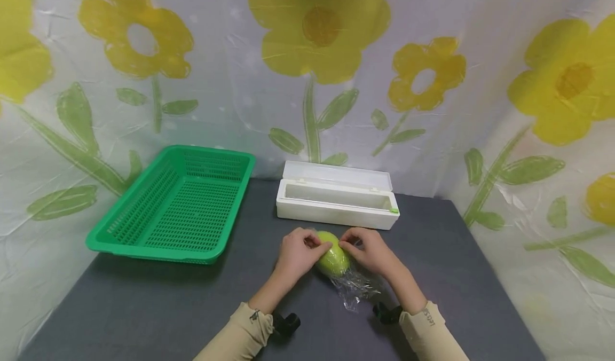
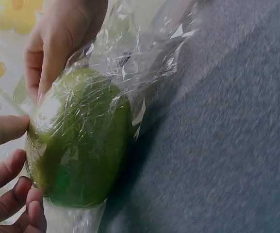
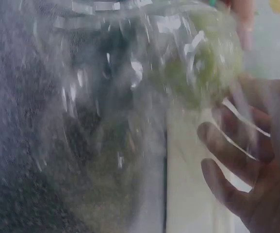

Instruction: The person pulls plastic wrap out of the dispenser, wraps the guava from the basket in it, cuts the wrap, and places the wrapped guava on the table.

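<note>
A smooth green oblong fruit (image 1: pixel 333 259) sits on the dark table, covered in clear plastic wrap (image 1: pixel 354 287) that trails loose and crumpled toward me. My left hand (image 1: pixel 297 251) is at the fruit's left side, thumb and forefinger pinching the wrap against its skin. From the other side my right hand (image 1: pixel 372 250) pinches wrap near the fruit's upper right, thumb and index close together. In the left wrist view, wrap stretches tight and shiny over the fruit (image 2: pixel 84 145). Loose film (image 3: pixel 106 107) spreads before the right wrist camera, blurring the fruit behind it.
Behind the hands stands a long white box (image 1: pixel 336 210) with its lid (image 1: pixel 338 175) raised and a small green piece at its right end. A green slatted basket (image 1: pixel 165 253) sits at the left on the dark table (image 1: pixel 432 254). A flowered curtain hangs around the table.
</note>
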The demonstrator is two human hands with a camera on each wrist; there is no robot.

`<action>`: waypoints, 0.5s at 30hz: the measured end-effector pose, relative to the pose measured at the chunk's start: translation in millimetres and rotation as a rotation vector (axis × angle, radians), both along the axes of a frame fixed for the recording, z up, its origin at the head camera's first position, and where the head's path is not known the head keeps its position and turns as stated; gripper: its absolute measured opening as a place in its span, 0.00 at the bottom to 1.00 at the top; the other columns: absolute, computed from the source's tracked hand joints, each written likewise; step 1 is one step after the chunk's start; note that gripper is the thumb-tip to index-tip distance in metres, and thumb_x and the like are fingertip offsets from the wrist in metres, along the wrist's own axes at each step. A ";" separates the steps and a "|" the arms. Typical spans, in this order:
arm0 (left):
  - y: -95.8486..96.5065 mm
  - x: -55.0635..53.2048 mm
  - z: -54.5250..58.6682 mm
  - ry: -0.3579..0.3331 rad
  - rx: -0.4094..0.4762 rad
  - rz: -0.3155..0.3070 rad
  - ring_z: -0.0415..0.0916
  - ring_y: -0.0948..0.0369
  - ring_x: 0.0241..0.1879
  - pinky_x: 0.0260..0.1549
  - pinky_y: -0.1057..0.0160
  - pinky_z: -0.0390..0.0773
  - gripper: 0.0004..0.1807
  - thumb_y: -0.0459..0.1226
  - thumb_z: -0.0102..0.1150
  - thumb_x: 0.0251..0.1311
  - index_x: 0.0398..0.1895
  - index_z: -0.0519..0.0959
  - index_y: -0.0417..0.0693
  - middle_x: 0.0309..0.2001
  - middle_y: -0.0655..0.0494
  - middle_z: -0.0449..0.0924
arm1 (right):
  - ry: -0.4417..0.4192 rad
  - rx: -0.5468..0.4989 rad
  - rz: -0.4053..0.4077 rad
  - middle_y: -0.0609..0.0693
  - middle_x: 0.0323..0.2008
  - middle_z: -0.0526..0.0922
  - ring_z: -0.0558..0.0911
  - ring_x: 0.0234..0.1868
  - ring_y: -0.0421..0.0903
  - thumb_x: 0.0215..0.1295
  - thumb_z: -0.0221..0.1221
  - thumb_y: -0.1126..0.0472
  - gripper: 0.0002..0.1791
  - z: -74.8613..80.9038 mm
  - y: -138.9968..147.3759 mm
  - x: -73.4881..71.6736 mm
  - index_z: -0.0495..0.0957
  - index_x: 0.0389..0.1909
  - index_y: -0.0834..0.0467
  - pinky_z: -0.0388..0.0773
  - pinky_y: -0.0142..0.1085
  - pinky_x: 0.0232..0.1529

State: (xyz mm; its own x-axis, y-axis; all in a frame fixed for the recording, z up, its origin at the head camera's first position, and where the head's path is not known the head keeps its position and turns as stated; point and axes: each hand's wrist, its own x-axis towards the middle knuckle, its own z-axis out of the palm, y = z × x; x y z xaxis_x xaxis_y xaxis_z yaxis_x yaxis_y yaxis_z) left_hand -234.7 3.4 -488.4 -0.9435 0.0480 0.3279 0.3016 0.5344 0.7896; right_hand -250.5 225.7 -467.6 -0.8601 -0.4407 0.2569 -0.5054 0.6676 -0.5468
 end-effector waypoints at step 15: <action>-31.2 -29.7 -20.4 -0.294 -0.199 -0.120 0.72 0.50 0.51 0.50 0.48 0.78 0.44 0.70 0.67 0.58 0.58 0.86 0.40 0.49 0.46 0.80 | -0.251 -0.108 -0.157 0.49 0.42 0.90 0.88 0.45 0.48 0.72 0.68 0.48 0.17 -15.0 -2.4 9.0 0.89 0.46 0.58 0.85 0.45 0.47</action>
State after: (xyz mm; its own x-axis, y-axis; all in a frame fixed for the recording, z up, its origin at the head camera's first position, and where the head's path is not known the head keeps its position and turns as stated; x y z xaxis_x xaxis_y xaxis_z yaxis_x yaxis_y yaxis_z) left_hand -264.4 -27.7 -508.8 -0.9798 0.1991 0.0171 0.1471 0.6607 0.7361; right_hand -241.6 223.3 -482.6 -0.9580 -0.2790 0.0659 -0.2407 0.6580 -0.7136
